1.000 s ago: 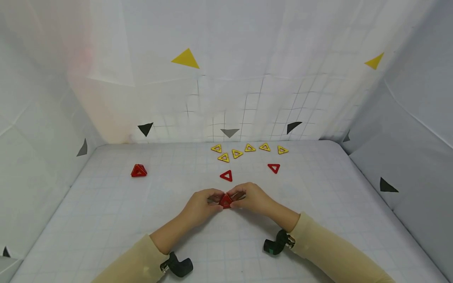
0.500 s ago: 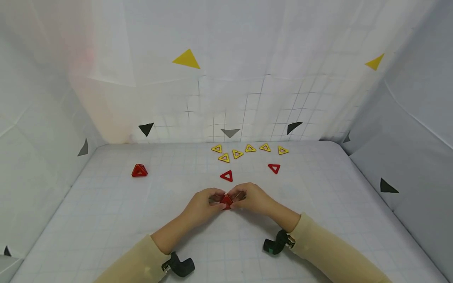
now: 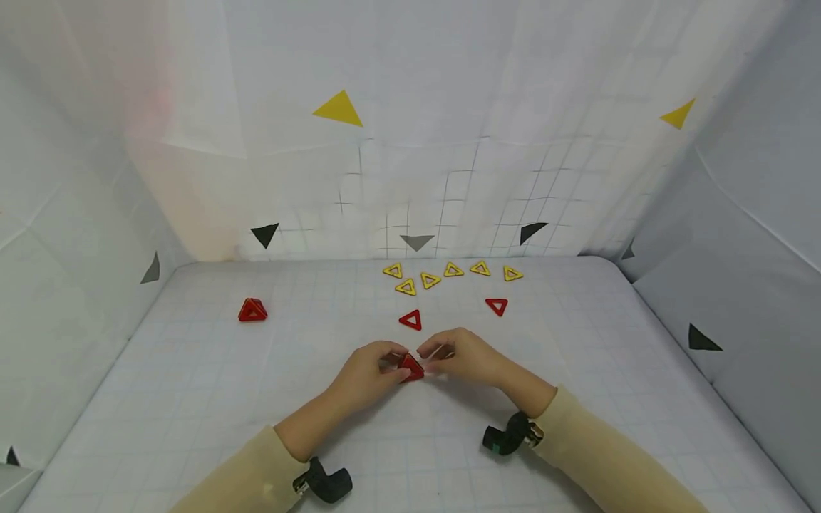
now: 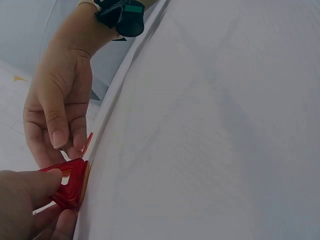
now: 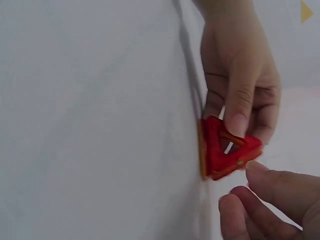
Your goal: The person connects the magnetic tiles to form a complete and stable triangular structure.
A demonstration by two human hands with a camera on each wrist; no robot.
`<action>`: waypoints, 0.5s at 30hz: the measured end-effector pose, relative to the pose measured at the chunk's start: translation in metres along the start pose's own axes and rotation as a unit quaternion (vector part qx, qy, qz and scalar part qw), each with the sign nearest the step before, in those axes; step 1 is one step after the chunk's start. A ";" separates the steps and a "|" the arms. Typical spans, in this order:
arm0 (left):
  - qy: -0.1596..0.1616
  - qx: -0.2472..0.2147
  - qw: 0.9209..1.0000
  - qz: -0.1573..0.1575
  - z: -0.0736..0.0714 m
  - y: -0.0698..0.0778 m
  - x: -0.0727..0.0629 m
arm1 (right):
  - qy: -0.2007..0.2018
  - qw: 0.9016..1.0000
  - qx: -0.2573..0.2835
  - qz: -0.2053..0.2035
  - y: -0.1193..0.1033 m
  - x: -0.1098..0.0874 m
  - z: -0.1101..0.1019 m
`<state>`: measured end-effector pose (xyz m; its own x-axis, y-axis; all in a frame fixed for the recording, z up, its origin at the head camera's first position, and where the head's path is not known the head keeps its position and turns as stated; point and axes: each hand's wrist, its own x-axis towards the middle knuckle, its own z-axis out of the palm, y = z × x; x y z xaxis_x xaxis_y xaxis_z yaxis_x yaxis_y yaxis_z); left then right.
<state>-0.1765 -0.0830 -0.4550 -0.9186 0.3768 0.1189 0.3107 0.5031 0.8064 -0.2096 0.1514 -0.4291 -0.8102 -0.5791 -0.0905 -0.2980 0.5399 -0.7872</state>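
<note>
My left hand (image 3: 367, 372) pinches a small red pyramid (image 3: 413, 366) built of triangular tiles on the white surface. In the left wrist view the thumb presses one face of the pyramid (image 4: 77, 176). One tile stands out past its edge there. My right hand (image 3: 467, 356) is just right of it, thumb and fingers spread apart and loosely bent, holding nothing. The right wrist view has the right thumb (image 5: 275, 185) close to the pyramid's corner. The left fingers are partly hidden behind the pyramid.
Two red triangle tiles lie flat beyond the hands, one near the middle (image 3: 419, 320) and one to the right (image 3: 496, 300). Several yellow triangle tiles (image 3: 406, 292) lie along the back. Another red pyramid (image 3: 259, 308) stands at the left. White cloth walls (image 3: 513, 57) surround the surface.
My right hand has let go of the pyramid and drawn slightly to the right. The left hand keeps its grip, and the pyramid has turned a little.
</note>
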 end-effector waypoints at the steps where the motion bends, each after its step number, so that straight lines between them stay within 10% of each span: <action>1: 0.001 0.003 1.000 -0.003 -0.001 0.000 0.000 | 0.000 1.000 -0.001 -0.003 -0.001 -0.001 -0.003; 15: 0.043 0.018 0.998 -0.044 -0.018 -0.016 0.004 | 0.083 0.994 -0.040 0.061 0.002 -0.015 -0.075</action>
<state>-0.1896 -0.1036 -0.4568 -0.9601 0.2618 0.0987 0.2343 0.5595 0.7950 -0.2362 0.2071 -0.3833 -0.9130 -0.4011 -0.0741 -0.2271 0.6507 -0.7246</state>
